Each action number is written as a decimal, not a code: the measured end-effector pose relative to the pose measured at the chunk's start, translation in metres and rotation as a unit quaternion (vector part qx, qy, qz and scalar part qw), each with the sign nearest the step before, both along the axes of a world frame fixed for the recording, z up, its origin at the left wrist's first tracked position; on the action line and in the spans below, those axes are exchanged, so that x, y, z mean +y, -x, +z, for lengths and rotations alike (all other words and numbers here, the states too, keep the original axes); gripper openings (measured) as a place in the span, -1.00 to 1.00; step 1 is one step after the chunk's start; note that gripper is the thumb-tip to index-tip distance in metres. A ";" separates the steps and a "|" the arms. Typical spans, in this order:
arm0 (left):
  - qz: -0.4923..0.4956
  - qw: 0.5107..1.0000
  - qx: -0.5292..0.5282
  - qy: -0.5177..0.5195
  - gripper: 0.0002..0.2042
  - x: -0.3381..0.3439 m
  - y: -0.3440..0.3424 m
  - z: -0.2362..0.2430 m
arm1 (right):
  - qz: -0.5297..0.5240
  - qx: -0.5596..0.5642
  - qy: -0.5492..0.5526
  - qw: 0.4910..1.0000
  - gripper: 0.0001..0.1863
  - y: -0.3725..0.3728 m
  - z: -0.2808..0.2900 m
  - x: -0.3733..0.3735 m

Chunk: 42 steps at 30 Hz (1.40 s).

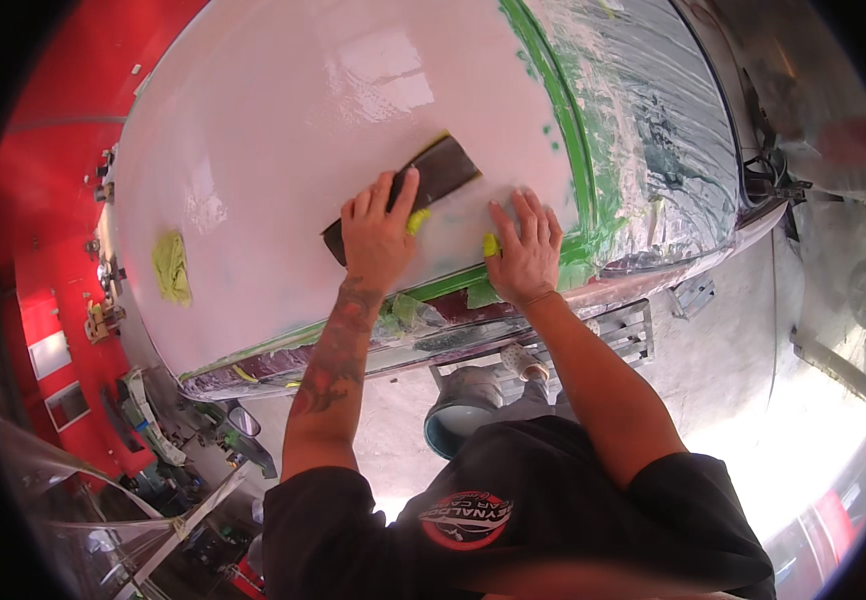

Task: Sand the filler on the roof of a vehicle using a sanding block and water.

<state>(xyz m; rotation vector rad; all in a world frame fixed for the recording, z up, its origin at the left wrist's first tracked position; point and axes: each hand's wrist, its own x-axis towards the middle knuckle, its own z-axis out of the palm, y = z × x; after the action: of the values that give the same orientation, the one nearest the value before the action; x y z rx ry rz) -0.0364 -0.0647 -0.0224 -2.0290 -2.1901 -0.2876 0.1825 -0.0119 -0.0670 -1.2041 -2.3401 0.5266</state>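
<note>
A long, dark sanding block [440,170] lies slantwise on the wet, pale pinkish car roof [273,130]. My left hand [378,230] is closed over its near half, with yellow tape around the thumb. To the right of it, my right hand [526,245] rests on the roof near its close edge, fingers stretched out and holding nothing; its thumb also has yellow tape. Green masking tape [568,110] borders the roof on the right and along the near side. A crumpled yellow-green cloth [170,268] lies on the roof at the left.
Wrinkled clear plastic film [663,110] covers the car's glass on the right. Below the near edge stand a bucket [458,412] and a metal step platform [621,335] by my feet. Assorted parts and tools [153,420] crowd the lower left, beside a red wall [53,190].
</note>
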 end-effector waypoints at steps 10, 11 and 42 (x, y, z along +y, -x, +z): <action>0.145 0.987 0.022 -0.065 -0.43 0.072 0.024 0.000 | 0.014 0.012 0.035 0.999 -0.33 0.008 -0.001 -0.003; 0.092 0.995 0.000 -0.031 -0.40 0.042 -0.011 -0.004 | 0.009 0.007 0.034 0.999 -0.36 0.002 -0.002 -0.001; 0.031 0.998 -0.048 0.038 -0.36 -0.091 -0.006 0.001 | 0.012 0.007 -0.003 1.000 -0.35 0.003 -0.004 0.000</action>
<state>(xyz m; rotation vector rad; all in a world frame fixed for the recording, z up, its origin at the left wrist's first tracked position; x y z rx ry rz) -0.0302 -0.1552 -0.0213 -2.0219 -2.3498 -0.3051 0.1800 -0.0118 -0.0712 -1.1668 -2.3451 0.5334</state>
